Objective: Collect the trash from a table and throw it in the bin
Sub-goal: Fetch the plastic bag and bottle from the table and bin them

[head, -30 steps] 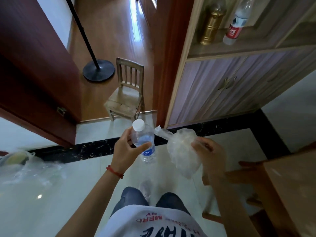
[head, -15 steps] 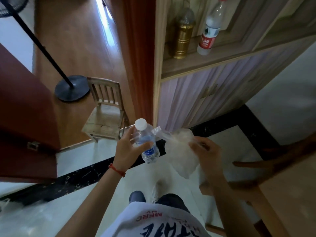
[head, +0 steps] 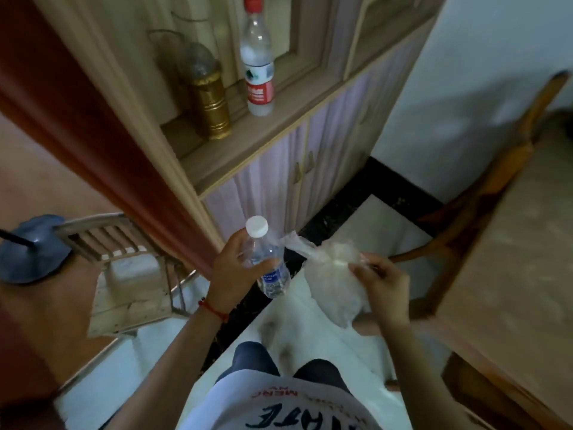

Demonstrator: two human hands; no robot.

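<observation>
Here, at the far left, a dark round stand base (head: 32,248) sits on the wood floor beside a small wooden chair (head: 130,283). On the cabinet shelf (head: 248,141) above stand a gold container (head: 210,107) and a red-labelled bottle (head: 258,69). Lower, the left hand (head: 234,274) grips a clear water bottle (head: 268,263) with a white cap, held upright in the air. Just beside it, the right hand (head: 383,290) pinches a crumpled clear plastic bag (head: 331,277), also held over the tiled floor. The table (head: 511,259) lies at the right edge.
</observation>
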